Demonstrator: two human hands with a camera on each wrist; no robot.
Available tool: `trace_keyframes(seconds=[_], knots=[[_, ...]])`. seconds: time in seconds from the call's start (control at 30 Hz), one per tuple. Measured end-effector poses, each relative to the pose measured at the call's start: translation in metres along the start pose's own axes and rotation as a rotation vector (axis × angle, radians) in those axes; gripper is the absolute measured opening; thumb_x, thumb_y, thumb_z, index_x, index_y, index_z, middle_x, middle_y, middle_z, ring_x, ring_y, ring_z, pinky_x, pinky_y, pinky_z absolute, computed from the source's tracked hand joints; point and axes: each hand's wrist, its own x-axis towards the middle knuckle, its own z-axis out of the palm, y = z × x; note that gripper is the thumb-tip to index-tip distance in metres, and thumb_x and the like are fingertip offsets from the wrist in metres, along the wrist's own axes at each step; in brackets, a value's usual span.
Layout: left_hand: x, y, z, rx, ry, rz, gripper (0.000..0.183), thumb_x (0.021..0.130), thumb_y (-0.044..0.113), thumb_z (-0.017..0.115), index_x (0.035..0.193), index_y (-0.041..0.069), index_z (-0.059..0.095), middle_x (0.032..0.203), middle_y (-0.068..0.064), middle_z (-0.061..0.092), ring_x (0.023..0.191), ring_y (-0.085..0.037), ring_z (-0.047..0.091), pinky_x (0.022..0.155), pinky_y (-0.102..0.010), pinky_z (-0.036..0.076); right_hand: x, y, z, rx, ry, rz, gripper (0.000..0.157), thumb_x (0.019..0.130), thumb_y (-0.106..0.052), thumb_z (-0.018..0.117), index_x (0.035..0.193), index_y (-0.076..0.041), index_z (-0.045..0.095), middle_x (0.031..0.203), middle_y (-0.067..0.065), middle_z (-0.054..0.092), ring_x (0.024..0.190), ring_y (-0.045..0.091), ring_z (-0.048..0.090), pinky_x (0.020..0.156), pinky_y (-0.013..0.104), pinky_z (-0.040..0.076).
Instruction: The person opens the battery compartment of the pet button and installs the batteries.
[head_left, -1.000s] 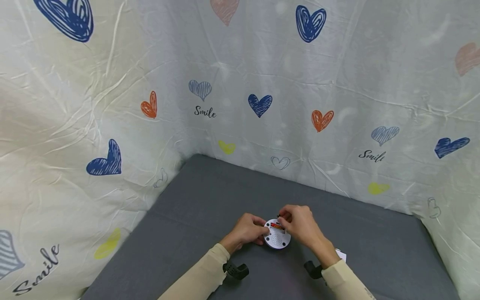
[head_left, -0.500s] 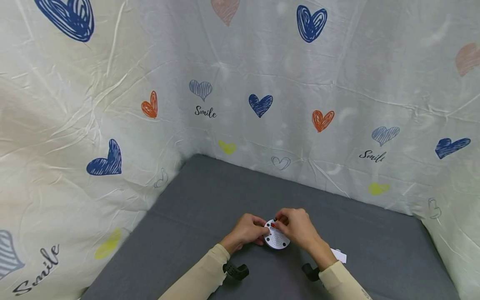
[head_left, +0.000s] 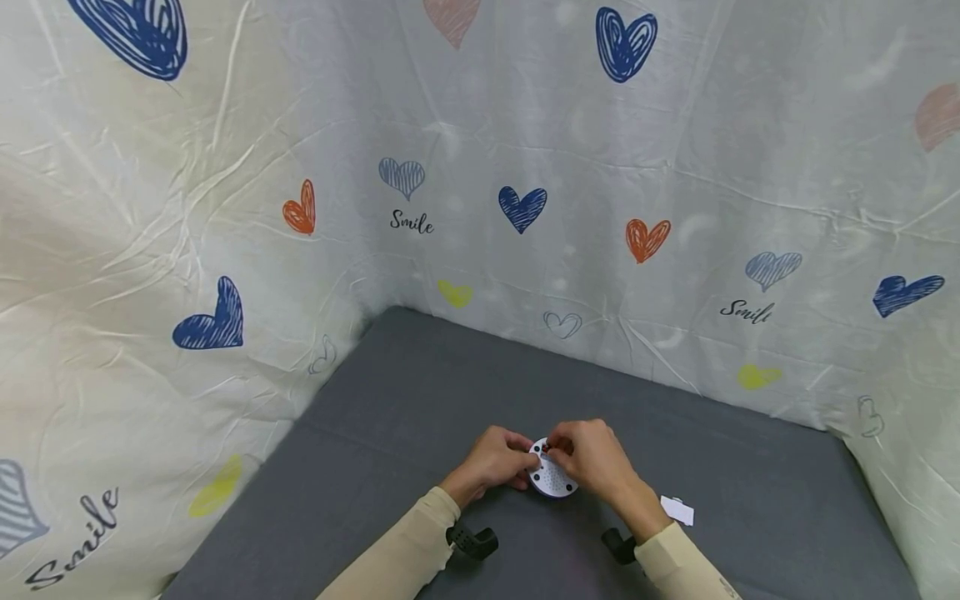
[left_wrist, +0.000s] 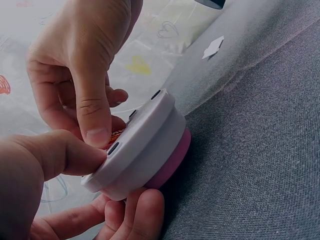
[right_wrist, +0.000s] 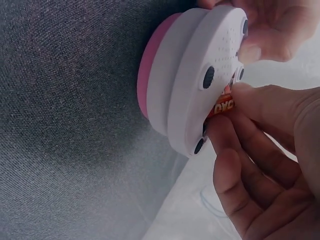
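Head view: your left fingers [left_wrist: 75, 154] clamp the round device [head_left: 554, 479], perforated face up. Your right fingers [right_wrist: 265, 105] pinch a battery [right_wrist: 221, 107], long axis mostly hidden.

Round device [right_wrist: 187, 80]: is showing white, with dots speckling its face and pink ringing the opposite end.
Feet [right_wrist: 208, 77]: are standing out black.
Battery [right_wrist: 224, 106]: is showing red and orange.
Counter [head_left: 420, 375]: is spreading dark grey.
Small piece [head_left: 678, 511]: is showing white.
Backdrop [head_left: 337, 108]: is carrying blue, orange, yellow and pink hearts [head_left: 522, 209] plus black "Smile" lettering [head_left: 412, 222] on white.
Sleeves [head_left: 405, 542]: are showing cream.
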Motion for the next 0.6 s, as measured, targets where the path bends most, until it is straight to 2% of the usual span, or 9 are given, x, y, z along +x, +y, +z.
trace_keyframes(seconds=[0.23,0.6], knots=[[-0.0013,0.0016,-0.0003,0.004,0.002,-0.004,0.031,0.088,0.004,0.078,0.117,-0.006,0.078,0.091,-0.01,0.079,0.063,-0.014,0.072,0.06,-0.029,0.066,0.0002,-0.0024,0.0006,-0.07,-0.005,0.002,0.008,0.088,-0.008,0.09,0.09,-0.016,0.086,0.085,-0.006,0.079,0.073,0.005,0.068,0.061,0.023,0.055],[-0.0042,0.002,0.0,0.008,0.002,0.002,0.029,0.09,0.003,0.079,0.118,-0.006,0.077,0.09,-0.01,0.078,0.062,-0.013,0.071,0.06,-0.029,0.066,0.0004,-0.0051,-0.0003,-0.121,-0.053,0.032,0.006,0.088,-0.01,0.09,0.093,-0.014,0.089,0.093,0.0,0.082,0.078,0.011,0.073,0.062,0.026,0.06]])
